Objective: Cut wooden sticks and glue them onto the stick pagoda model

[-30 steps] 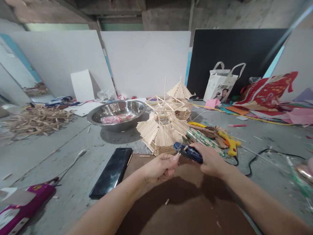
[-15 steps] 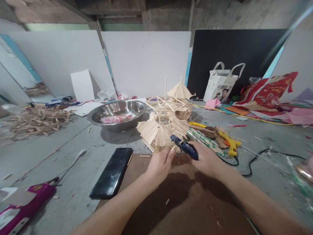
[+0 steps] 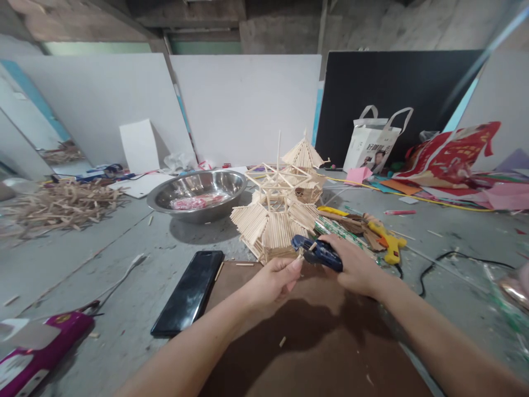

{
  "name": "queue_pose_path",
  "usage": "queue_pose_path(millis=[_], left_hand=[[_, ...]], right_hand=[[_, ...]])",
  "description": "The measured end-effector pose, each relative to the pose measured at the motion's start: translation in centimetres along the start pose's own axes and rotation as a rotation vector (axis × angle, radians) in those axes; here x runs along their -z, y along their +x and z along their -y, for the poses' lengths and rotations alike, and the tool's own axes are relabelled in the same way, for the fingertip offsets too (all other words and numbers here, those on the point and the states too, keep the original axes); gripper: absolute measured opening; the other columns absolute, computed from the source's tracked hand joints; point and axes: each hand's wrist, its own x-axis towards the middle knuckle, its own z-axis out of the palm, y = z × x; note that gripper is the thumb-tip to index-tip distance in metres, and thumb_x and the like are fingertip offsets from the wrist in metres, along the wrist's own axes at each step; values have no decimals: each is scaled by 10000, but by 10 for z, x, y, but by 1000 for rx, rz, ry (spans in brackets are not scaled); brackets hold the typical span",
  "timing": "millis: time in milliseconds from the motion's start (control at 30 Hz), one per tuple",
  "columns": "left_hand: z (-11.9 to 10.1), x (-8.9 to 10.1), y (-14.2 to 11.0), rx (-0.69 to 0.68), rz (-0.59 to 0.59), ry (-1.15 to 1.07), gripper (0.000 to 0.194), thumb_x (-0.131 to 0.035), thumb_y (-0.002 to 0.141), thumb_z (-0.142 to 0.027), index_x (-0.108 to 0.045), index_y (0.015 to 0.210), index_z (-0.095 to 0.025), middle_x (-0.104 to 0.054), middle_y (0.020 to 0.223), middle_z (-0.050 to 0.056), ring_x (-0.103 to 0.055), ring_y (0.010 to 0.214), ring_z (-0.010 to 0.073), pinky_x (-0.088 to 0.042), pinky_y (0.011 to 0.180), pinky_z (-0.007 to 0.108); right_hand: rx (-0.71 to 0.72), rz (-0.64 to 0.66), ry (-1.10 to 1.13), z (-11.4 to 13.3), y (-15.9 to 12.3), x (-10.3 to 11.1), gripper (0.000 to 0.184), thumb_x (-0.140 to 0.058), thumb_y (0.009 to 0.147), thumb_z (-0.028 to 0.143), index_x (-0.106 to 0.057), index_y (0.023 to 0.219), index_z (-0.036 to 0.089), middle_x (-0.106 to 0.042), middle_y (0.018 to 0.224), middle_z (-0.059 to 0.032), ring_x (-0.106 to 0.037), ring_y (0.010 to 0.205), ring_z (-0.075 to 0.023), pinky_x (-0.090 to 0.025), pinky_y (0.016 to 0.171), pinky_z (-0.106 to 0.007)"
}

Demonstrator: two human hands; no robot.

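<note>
My left hand [image 3: 278, 278] pinches a thin wooden stick [image 3: 301, 254] between thumb and forefinger. My right hand [image 3: 356, 266] is wrapped round a dark blue hand cutter [image 3: 326, 256], whose jaws lie at the stick's tip. A short piece of wood shows across the tool; whether it is the same stick I cannot tell. Just beyond both hands stands a small pavilion model [image 3: 279, 229] built of wooden sticks, with slatted roof panels and an open frame on top. Behind it rises a second stick model with a pointed roof [image 3: 305, 153].
A brown board [image 3: 314, 347] lies under my hands, with a black phone [image 3: 188, 292] at its left edge. Around are a steel basin [image 3: 198, 218], a yellow glue gun [image 3: 390, 245] with its cord, a purple power strip [image 3: 66, 333] and a stick pile [image 3: 70, 204].
My left hand has shifted slightly right and down, its stick now meeting the cutter's jaws. My right hand and the cutter have moved slightly right. The models have stayed put.
</note>
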Motion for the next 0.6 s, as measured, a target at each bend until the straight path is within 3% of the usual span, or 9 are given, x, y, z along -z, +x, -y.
queue_pose_path(millis=[167,267,433,600], left_hand=[[-4,4,-4,167,207,-235,422,-465,654,-525,-264,530,-175,-208,388,-94,-91,335,15,-37,316,165],[-5,3,-5,195,256,-283,427,-475,655,-515,-240,533,-180,-181,398,-96,-72,343,17,-28,313,164],[-5,0,-4,174,147,-199,398,-447,680,-507,-281,542,-172,-248,398,-86,-112,331,17,-40,320,171],[-4,-1,-2,27,-33,67,427,-381,714,-512,-326,494,-150,-273,388,-72,-185,337,17,-108,344,186]], right_hand=[[34,47,4,0,-1,3,392,-477,632,190,-432,1022,168,-551,950,-80,-514,845,-192,-379,717,-307],[40,52,-17,0,-2,3,357,-476,637,207,-460,992,166,-563,939,-81,-524,828,-189,-381,702,-297],[-16,69,-27,1,-4,1,312,-473,642,220,-480,949,169,-583,886,-62,-536,790,-183,-380,676,-276],[-140,86,-81,0,-3,-3,322,-472,616,198,-491,937,185,-594,839,-46,-544,761,-192,-376,648,-281]])
